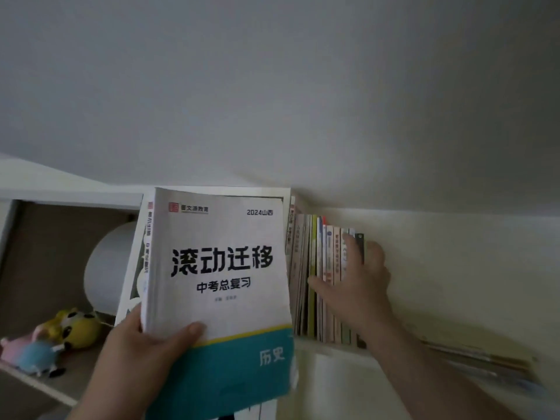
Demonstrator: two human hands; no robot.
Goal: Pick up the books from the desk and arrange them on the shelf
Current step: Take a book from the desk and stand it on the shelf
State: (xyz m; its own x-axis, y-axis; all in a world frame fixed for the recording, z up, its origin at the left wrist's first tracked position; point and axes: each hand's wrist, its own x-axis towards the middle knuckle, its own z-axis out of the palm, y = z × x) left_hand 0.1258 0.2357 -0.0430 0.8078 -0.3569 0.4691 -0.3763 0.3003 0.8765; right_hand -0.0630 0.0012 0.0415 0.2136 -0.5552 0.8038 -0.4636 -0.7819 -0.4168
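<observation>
Plush toys [51, 338] and white globe [106, 268] left of book. Left hand [142, 353] gripping book [221, 283] at lower corner, thumb on cover: white, black title, teal bottom band, upright before shelf [330, 347]. Right of book, row [327, 280] of standing spines; right hand [357, 280] flat-fingered, pressing them.

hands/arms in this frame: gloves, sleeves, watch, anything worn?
Nothing worn that shows. The left hand and right hand are bare: no gloves, and no rings or markings visible. Both forearms are uncovered up to the frame's bottom edge, with no sleeves, watch or bands in view. The left thumbnail looks short and unpainted. The frame is soft, so fine detail can't be told.
</observation>
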